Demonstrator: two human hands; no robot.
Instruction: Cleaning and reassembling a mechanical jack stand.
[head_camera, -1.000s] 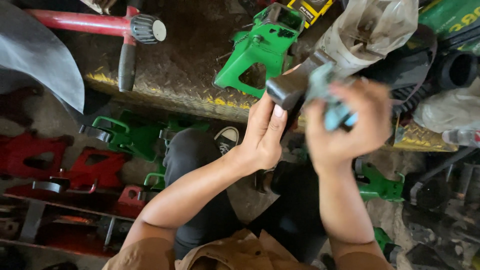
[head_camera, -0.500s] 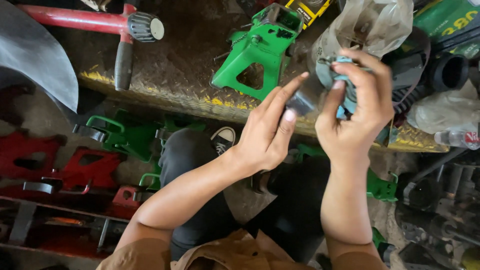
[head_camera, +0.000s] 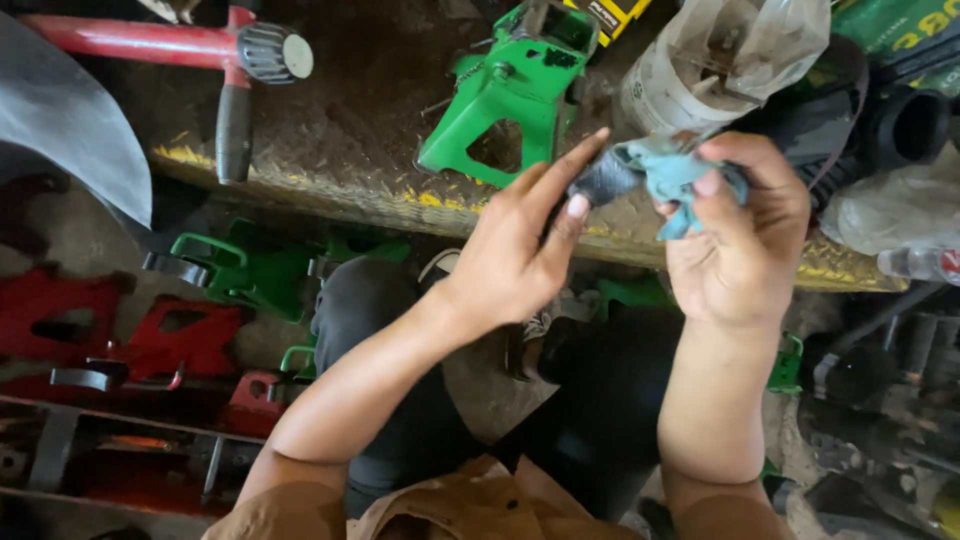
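Both hands sit lower than half a second ago. Right hand (head_camera: 745, 235) stays clamped on the blue rag (head_camera: 672, 175) wrapped round a dark cylindrical part (head_camera: 605, 180); left hand (head_camera: 520, 250), fingers apart, now only touches the part, above the green housing (head_camera: 505, 100).

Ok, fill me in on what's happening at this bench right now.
A person sits at a dirty workbench. Their right hand grips a light blue rag wrapped round one end of a short dark cylindrical part. The left hand is open, its fingertips against the part's other end. A green machine housing lies on the bench just beyond, with a red-handled tool to the left. More green and red housings sit on the floor below.
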